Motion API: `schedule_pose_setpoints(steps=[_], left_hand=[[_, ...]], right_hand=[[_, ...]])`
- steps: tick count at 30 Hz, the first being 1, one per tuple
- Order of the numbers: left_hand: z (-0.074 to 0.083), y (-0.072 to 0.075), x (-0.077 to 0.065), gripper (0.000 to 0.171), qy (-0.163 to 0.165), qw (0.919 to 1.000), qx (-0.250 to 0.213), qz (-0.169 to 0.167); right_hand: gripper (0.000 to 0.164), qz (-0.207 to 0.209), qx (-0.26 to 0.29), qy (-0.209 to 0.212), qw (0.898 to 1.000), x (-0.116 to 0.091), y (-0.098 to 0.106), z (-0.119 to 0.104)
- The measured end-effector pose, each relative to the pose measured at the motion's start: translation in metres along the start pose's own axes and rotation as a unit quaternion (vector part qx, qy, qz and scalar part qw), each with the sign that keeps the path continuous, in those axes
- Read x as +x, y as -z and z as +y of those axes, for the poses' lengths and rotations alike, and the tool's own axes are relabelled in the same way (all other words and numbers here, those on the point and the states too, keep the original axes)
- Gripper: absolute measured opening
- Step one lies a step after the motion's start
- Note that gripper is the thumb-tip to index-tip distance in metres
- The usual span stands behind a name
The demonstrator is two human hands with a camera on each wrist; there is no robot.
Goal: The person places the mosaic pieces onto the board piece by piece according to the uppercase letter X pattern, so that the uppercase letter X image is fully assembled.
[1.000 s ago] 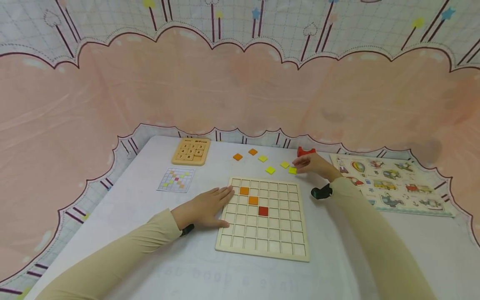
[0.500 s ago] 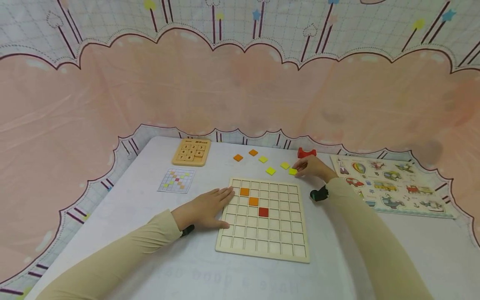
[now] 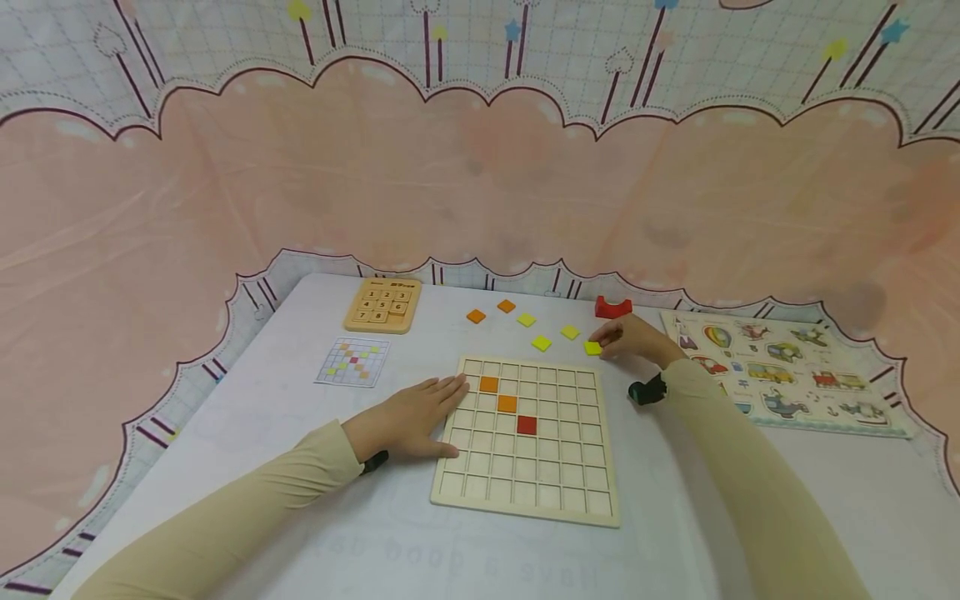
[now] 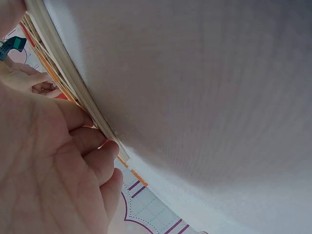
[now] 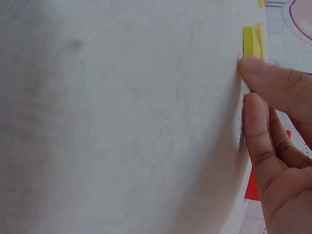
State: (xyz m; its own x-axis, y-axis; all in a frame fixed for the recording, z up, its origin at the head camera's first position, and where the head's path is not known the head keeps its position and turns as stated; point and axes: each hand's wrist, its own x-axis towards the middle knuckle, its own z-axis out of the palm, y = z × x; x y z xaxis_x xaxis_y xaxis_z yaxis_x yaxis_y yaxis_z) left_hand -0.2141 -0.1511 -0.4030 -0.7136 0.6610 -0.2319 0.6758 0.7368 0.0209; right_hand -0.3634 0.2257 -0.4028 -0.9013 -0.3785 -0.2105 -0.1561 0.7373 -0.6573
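Note:
My left hand (image 3: 408, 417) lies spread on the left edge of a pale wooden grid board (image 3: 570, 517), thumb apart from the fingers. In the left wrist view the board's edge (image 4: 90, 105) runs along the curved fingers. Two orange tiles (image 3: 507, 404) and one red tile (image 3: 527, 426) sit in the grid on a diagonal. Beyond the board, my right hand (image 3: 633, 340) pinches a yellow tile (image 3: 592, 348) at its right side, low at the table. In the right wrist view that yellow tile (image 5: 249, 41) shows just past the fingertips.
Loose yellow tiles (image 3: 541, 342) and orange tiles (image 3: 476, 317) lie behind the board. A printed pattern card (image 3: 352, 362) and a number puzzle (image 3: 382, 305) are at left. A red block (image 3: 613, 307) stands behind my right hand; a picture puzzle board (image 3: 787, 371) lies right.
My right hand has lowered to the nearest yellow tile, its fingers have closed in, and the tile has slid a little right and toward me. My left hand stays on the board.

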Motion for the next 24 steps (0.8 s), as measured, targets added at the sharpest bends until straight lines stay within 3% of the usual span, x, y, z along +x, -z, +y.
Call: schedule_pose_setpoints(steps=[24], left_hand=[[0.0001, 0.0013, -0.0004, 0.094, -0.001, 1.0, -0.006, 0.004]], right_hand=[[0.035, 0.009, 0.0, 0.017, 1.0, -0.005, 0.0031, 0.0043]])
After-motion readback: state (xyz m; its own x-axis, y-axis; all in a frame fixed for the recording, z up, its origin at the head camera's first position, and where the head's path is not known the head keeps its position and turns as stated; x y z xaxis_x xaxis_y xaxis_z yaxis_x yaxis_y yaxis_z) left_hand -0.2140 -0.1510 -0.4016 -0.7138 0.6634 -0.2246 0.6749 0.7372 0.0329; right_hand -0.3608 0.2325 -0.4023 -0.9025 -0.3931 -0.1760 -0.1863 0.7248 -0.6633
